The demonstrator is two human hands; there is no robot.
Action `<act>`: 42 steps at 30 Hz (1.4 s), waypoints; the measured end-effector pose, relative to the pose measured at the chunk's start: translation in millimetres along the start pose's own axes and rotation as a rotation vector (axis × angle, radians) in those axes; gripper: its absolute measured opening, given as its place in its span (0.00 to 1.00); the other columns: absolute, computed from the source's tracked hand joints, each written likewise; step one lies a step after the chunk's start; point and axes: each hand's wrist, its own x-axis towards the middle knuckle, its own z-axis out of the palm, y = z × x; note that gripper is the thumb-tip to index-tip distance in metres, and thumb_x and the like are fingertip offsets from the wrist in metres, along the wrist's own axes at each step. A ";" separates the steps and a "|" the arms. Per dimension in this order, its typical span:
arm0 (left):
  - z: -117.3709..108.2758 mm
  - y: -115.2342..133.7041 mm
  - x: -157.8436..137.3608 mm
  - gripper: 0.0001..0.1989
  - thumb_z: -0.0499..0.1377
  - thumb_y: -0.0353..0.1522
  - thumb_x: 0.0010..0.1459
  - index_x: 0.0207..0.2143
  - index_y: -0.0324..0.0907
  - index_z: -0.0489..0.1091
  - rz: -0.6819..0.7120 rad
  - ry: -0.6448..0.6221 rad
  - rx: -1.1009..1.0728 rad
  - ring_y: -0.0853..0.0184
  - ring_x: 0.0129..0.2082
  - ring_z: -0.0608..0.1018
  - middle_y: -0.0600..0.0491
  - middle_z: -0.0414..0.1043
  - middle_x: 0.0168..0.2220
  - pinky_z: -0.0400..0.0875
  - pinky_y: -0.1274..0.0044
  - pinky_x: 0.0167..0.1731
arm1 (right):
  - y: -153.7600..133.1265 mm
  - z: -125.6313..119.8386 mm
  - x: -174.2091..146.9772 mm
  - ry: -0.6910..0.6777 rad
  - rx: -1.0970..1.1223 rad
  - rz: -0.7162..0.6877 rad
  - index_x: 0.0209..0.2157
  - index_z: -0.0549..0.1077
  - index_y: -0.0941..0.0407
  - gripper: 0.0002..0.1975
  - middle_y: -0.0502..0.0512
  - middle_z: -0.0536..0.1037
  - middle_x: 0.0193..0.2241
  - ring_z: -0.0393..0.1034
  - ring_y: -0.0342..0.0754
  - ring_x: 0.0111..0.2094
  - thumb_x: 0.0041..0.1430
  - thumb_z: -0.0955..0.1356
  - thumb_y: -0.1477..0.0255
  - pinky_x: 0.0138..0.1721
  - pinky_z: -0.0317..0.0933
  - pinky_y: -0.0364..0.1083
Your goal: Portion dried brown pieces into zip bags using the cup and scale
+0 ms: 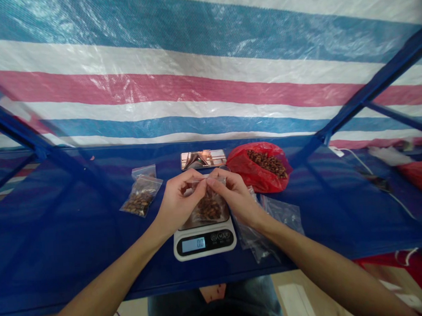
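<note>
A clear zip bag (209, 206) with brown nut-like pieces inside hangs between my two hands, just over the plate of a white digital scale (206, 251). My left hand (180, 193) pinches the top edge of the bag between thumb and fingers. On the other side, my right hand (233, 189) pinches the same edge, its thumb close to the left one. Whether the bag's bottom touches the scale plate I cannot tell. The scale's display (194, 244) reads 0.0.
Right of the scale sits an open red plastic bag (240, 170) of brown pieces (267, 163). Clear zip bags (282, 212) lie by my right forearm. Filled zip bags (140, 196) rest at left. A phone (204, 159) lies behind the scale. Blue metal bars (371, 88) frame the shelf (75, 223).
</note>
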 end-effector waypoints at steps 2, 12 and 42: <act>0.8 -1.5 -0.7 0.09 0.64 0.34 0.64 0.31 0.40 0.73 0.005 -0.009 0.004 0.74 0.23 0.71 0.58 0.71 0.24 0.63 0.83 0.25 | -1.8 0.2 0.0 -0.005 -0.023 0.005 0.29 0.72 0.56 0.18 0.46 0.69 0.25 0.60 0.42 0.27 0.67 0.72 0.58 0.30 0.56 0.42; -8.1 5.0 2.3 0.09 0.68 0.35 0.62 0.31 0.39 0.79 0.124 0.072 0.080 0.70 0.29 0.77 0.53 0.78 0.29 0.69 0.80 0.30 | -14.7 -14.7 9.4 -0.028 -0.064 -0.049 0.25 0.75 0.57 0.20 0.49 0.73 0.21 0.65 0.42 0.22 0.60 0.77 0.57 0.26 0.56 0.42; -156.1 -2.7 14.0 0.21 0.72 0.45 0.50 0.40 0.41 0.78 -0.152 0.198 0.263 0.68 0.22 0.74 0.54 0.77 0.24 0.66 0.78 0.25 | -25.6 -198.0 18.0 -0.156 -1.076 -0.060 0.43 0.83 0.56 0.11 0.62 0.86 0.45 0.81 0.55 0.46 0.61 0.69 0.77 0.50 0.72 0.53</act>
